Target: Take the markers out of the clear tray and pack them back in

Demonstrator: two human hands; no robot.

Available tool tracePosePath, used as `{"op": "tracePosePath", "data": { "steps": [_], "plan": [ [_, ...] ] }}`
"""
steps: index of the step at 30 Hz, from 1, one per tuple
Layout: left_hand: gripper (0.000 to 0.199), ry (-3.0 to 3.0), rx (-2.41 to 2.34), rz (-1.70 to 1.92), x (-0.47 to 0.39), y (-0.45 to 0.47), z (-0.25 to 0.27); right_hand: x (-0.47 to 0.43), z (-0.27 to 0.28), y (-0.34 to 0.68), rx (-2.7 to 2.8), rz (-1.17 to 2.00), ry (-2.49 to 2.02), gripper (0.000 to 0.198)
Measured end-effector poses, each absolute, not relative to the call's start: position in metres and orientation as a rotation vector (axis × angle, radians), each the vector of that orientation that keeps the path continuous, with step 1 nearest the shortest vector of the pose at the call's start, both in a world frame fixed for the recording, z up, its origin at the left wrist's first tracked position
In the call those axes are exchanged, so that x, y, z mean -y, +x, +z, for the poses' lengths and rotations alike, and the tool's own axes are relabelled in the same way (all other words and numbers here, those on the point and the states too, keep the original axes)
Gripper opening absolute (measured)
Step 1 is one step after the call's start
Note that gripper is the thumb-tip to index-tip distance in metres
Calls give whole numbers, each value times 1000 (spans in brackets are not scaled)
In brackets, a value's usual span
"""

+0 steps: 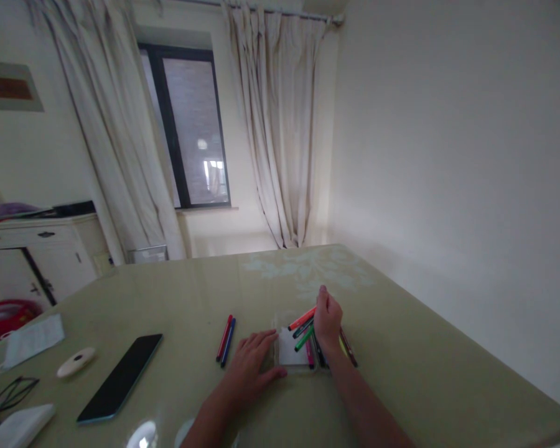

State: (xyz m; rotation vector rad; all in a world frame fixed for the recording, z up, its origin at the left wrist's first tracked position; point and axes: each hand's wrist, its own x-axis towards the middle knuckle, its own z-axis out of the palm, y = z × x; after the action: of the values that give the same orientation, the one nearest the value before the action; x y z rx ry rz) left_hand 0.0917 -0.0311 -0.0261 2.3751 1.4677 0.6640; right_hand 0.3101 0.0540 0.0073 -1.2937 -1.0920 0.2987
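My right hand [329, 320] is closed around several felt-tip pens, held above a clear plastic case. An orange pen [302, 318] and a green pen [303, 338] stick out to the left of the fist, with a dark one between them. The clear case [276, 358] lies on the table with a pink pen [310, 354] and other pens in it, partly hidden by my right hand and wrist. At the case's left side rests my left hand [254, 361], fingers stretched out and thumb apart. Left of it, a red pen [224, 339] and a blue pen [228, 343] lie side by side.
On the left of the table [177, 298] lie a black phone [121, 376], a white oval object [76, 362], a face mask [34, 341], glasses [12, 395] and a white block-shaped object [21, 426]. A wall [457, 186] runs along the right side.
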Motion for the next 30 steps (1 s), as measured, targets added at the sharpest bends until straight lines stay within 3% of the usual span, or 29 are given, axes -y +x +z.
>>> {"op": "tracePosePath", "data": {
  "steps": [4,12,21,26,30],
  "plan": [
    [87,2398,-1462,798,29,94,-31,-41,2,283,1210,371,-1251,55],
    [50,2579,-1658,897,19,95,-38,-19,-2,250,1516,504,-1098,49],
    [53,2720,-1873,731,21,100,-37,-14,-4,247,1689,544,-986,45],
    [58,2490,-2007,613,18,94,-32,-24,-3,253,1512,664,-983,40],
    [55,2181,-2252,457,18,78,-20,-42,-1,277,1271,687,-1098,47]
  ]
}}
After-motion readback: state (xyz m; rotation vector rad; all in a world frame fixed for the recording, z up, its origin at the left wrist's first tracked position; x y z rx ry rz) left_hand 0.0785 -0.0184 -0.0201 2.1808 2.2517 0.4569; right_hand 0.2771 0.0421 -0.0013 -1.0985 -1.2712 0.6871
